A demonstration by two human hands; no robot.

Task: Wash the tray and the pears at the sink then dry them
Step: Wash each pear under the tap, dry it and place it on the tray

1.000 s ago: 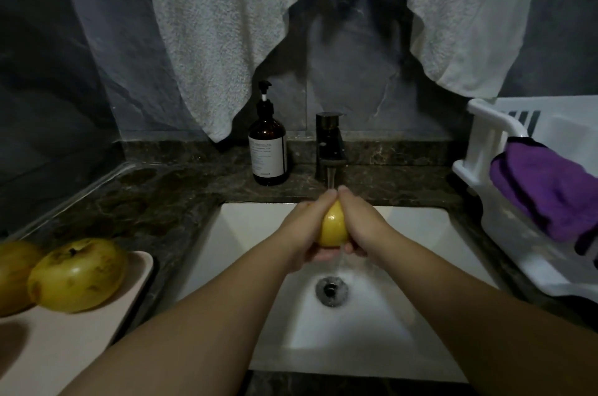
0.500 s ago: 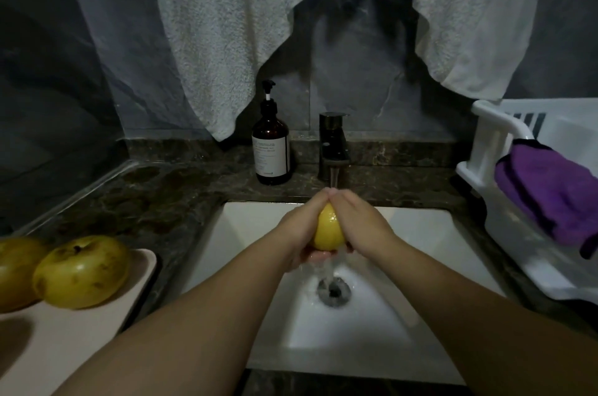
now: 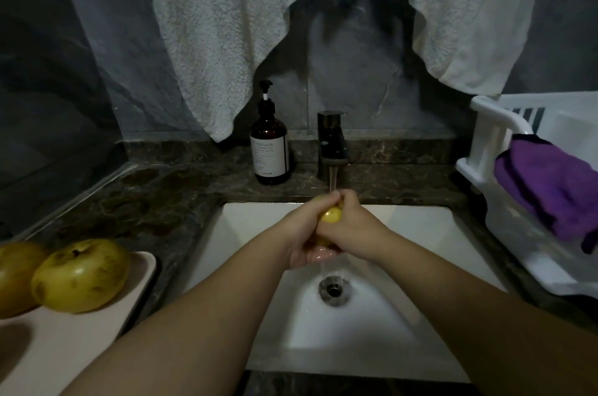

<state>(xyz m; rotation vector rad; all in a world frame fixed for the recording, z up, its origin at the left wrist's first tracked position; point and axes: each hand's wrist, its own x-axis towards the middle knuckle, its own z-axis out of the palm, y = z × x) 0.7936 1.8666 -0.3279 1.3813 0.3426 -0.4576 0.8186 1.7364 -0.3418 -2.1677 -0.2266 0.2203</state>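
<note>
Over the white sink (image 3: 404, 266), a yellow pear (image 3: 331, 216) is clasped between both my hands under the running water from the dark faucet (image 3: 330, 143). My left hand (image 3: 302, 230) cups it from below and the left. My right hand (image 3: 351, 227) wraps over it from the right, so only a small patch of the fruit shows. On the counter at the left lies a pale pink tray (image 3: 71, 340) with two more yellow-green pears (image 3: 81, 276), the second one (image 3: 16, 272) cut off by the frame edge.
A brown pump bottle (image 3: 269, 149) stands left of the faucet. A white dish rack (image 3: 504, 201) with a purple cloth (image 3: 556, 188) sits on the right counter. White towels (image 3: 207, 26) hang on the wall above. The drain (image 3: 334, 289) lies below my hands.
My hands have turned on the pear and closed further over it, so less of the fruit shows. Water keeps running over them.
</note>
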